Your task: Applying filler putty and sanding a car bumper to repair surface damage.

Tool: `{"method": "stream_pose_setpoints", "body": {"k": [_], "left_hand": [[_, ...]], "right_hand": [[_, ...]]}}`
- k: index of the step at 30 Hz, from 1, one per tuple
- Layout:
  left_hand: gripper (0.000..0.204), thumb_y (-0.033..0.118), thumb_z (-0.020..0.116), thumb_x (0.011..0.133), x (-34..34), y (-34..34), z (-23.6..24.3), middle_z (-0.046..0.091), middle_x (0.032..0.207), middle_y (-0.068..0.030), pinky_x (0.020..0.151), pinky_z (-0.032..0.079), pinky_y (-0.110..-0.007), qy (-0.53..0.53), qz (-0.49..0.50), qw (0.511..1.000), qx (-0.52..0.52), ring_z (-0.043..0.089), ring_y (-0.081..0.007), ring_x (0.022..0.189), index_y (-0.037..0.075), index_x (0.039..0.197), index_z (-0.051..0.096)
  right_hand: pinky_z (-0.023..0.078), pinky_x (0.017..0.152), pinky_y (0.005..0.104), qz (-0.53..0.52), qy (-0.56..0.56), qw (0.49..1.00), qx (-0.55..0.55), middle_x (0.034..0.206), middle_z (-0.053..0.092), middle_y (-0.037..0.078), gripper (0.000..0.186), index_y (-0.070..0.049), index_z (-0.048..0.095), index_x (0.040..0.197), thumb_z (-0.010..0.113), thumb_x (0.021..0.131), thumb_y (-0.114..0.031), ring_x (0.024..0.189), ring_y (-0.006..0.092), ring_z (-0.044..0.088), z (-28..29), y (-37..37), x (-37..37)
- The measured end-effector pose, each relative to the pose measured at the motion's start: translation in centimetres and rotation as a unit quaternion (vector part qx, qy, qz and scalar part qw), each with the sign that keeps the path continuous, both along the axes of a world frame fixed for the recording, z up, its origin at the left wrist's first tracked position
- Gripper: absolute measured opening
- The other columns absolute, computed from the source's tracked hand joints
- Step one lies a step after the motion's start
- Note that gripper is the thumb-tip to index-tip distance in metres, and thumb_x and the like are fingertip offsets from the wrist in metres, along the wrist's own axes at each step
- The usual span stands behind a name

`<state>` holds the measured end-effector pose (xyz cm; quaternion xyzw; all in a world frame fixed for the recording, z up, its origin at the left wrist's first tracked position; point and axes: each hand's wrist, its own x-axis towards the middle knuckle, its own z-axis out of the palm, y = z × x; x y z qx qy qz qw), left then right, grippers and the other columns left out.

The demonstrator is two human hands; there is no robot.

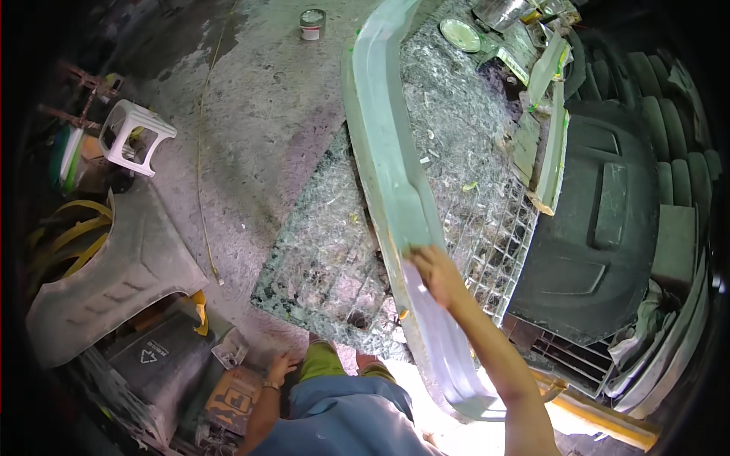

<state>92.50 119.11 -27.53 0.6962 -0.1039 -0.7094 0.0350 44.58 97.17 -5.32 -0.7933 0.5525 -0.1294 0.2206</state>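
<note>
A long, pale green moulded panel [388, 121], glossy and curved with a raised ridge, lies lengthwise across a worktable [312, 251]. Over the panel's near half is my right hand [435, 277], its fingers bent and pressed together at the left edge. Whatever it may hold is too small or hidden to make out. Down by my left side hangs my left hand [281, 370], fingers apart and holding nothing, close to a brown cardboard box [233, 399]. A band circles that wrist.
Right of the table stands a large black hood-shaped panel [601, 220]. Green-edged mould pieces [553, 152], a round lid [459, 35] and a metal pot [500, 11] rest at the far right. Left are a white stool [138, 137] and a grey fender-like panel [125, 273]. A can [312, 24] stands farther off.
</note>
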Motion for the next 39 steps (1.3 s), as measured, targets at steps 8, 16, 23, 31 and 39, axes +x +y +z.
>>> {"method": "stream_pose_setpoints", "body": {"k": [8, 16, 23, 31, 39], "left_hand": [[0.039, 0.027, 0.05, 0.095, 1.0, 0.3, 0.6, 0.063, 0.107, -0.0128, 0.075, 0.052, -0.033, -0.007, -0.016, 1.0, 0.013, 0.063, -0.0226, 0.096, -0.001, 0.122, 0.047], [0.038, 0.026, 0.05, 0.095, 2.8, 0.2, -0.3, 0.063, 0.107, -0.0141, 0.073, 0.053, -0.032, -0.005, -0.007, 1.0, 0.018, 0.063, -0.0225, 0.095, 0.0, 0.123, 0.049], [0.034, 0.029, 0.052, 0.094, 4.6, 0.4, -0.8, 0.065, 0.1, -0.011, 0.07, 0.054, -0.032, -0.011, -0.045, 0.999, 0.003, 0.065, -0.0202, 0.089, 0.002, 0.115, 0.055], [0.03, 0.027, 0.055, 0.094, 3.2, -1.8, 1.4, 0.066, 0.096, -0.0084, 0.072, 0.051, -0.031, -0.013, -0.034, 0.999, -0.017, 0.064, -0.0184, 0.089, 0.004, 0.113, 0.058], [0.02, 0.028, 0.058, 0.091, 6.2, 1.6, -0.2, 0.061, 0.072, -0.0011, 0.046, 0.041, -0.024, 0.079, 0.05, 0.994, -0.05, 0.053, -0.0107, 0.055, 0.009, 0.089, 0.06]], "right_hand": [[0.046, 0.086, 0.0379, -0.071, 0.014, 0.997, -0.01, 0.109, 0.059, 0.011, 0.032, -0.005, 0.062, 0.109, 0.054, 0.079, 0.0, 0.098, 0.0311, 0.054, -0.1, 0.3, 0.7], [0.047, 0.086, 0.0375, -0.067, 0.01, 0.997, 0.022, 0.108, 0.059, 0.012, 0.027, -0.004, 0.062, 0.106, 0.057, 0.08, 0.0, 0.097, 0.0312, 0.056, 0.8, 2.0, 0.7], [0.048, 0.082, 0.0401, -0.149, -0.079, 0.984, -0.057, 0.105, 0.058, 0.015, 0.029, -0.006, 0.061, 0.112, 0.052, 0.085, 0.0, 0.094, 0.0343, 0.057, 2.3, -9.5, 0.6], [0.038, 0.092, 0.0362, -0.037, 0.019, 0.999, -0.031, 0.115, 0.056, 0.008, 0.043, -0.007, 0.059, 0.121, 0.05, 0.079, -0.001, 0.103, 0.0255, 0.05, -0.9, -1.6, 0.4], [0.039, 0.089, 0.0355, -0.02, 0.001, 1.0, 0.003, 0.11, 0.057, 0.006, 0.036, -0.01, 0.061, 0.116, 0.049, 0.081, -0.009, 0.1, 0.025, 0.051, 0.9, 7.1, 1.0]]}}
